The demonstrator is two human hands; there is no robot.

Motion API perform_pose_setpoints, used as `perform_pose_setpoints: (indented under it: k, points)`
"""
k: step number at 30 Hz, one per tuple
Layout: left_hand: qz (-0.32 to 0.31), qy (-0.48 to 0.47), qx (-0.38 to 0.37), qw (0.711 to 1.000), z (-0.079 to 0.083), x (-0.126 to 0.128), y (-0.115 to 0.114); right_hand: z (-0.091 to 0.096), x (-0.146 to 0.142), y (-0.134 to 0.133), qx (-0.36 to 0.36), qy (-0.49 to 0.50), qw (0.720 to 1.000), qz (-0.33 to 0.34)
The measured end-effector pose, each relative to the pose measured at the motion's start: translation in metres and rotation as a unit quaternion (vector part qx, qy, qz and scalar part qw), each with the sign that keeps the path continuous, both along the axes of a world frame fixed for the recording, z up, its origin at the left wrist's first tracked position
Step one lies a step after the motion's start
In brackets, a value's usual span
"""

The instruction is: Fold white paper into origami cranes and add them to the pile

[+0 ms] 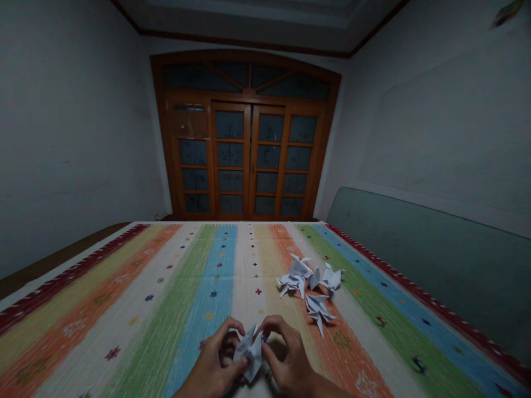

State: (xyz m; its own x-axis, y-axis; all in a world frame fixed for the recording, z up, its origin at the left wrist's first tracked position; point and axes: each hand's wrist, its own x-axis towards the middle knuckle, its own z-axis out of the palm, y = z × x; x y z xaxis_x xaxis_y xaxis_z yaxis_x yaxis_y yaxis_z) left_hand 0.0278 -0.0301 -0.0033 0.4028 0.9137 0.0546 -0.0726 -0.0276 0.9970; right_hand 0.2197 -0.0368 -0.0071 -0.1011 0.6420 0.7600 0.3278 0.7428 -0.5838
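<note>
A small piece of folded white paper [250, 351] is held up at the front middle of the cloth, with pointed flaps at its top. My left hand [218, 356] grips its left side, the thumb lying across the lower front face. On the other side, my right hand [288, 354] is closed at the paper's right edge, with index finger and thumb bent toward each other. The fingers partly hide the folds. Beyond my right hand lies a group of folded white paper cranes [299, 273], and one crane [318, 309] rests nearer to me.
A striped cloth [145, 320] in several colours covers the table. A pale green padded backrest [415, 243] runs along the right side. Wooden doors with glass panes [249, 160] stand beyond the far edge, between white walls. The room is dim.
</note>
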Motion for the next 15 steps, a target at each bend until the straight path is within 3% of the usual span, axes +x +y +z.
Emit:
perform_pose_setpoints:
  k: [6, 15]
  points:
    - [0.01, 0.022, 0.02, 1.0, -0.0005, -0.0013, 0.0002, -0.0011, 0.0001, 0.0019, -0.036, -0.02, 0.999, -0.004]
    - [0.011, 0.017, 0.035, 0.999, 0.0035, -0.0013, -0.0003, -0.0004, 0.0005, 0.0026, -0.027, -0.014, 0.999, 0.013]
